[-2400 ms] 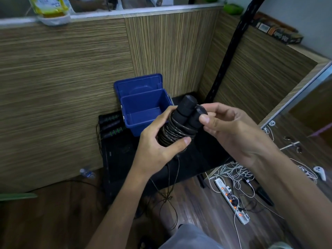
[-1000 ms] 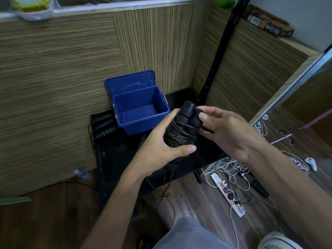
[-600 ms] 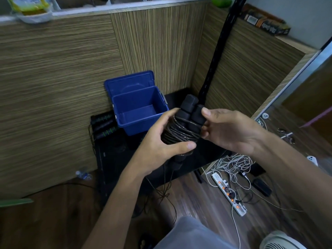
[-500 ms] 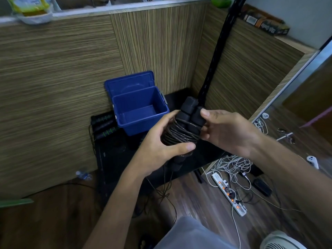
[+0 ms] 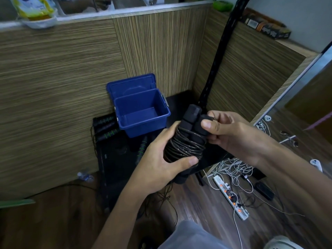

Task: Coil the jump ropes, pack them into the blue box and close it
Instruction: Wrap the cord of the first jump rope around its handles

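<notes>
while it is held in mid-air in front of the person, the scene is set out as follows:
jump rope [image 5: 185, 141]: black handles are stood side by side, tilted, with thin cord wound round them in many turns; it is held nearer the camera than the box, apart from it.
loose cord [image 5: 170, 196]: a tail is seen hanging below the bundle toward the floor.
left hand [image 5: 161, 166]: curled round the wound cord, thumb laid across the lower turns.
right hand [image 5: 231, 133]: closed on the upper handle ends, thumb pressed on one handle, a loop of cord pinched at the fingertips.
blue box [image 5: 142, 114]: set open on a black surface, lid tipped back against the wood panel.
other jump ropes [image 5: 106, 125]: black handles with green bands are laid just left of the box.
power strip [image 5: 231, 196]: lit, laid on the wooden floor at right among white cables.
</notes>
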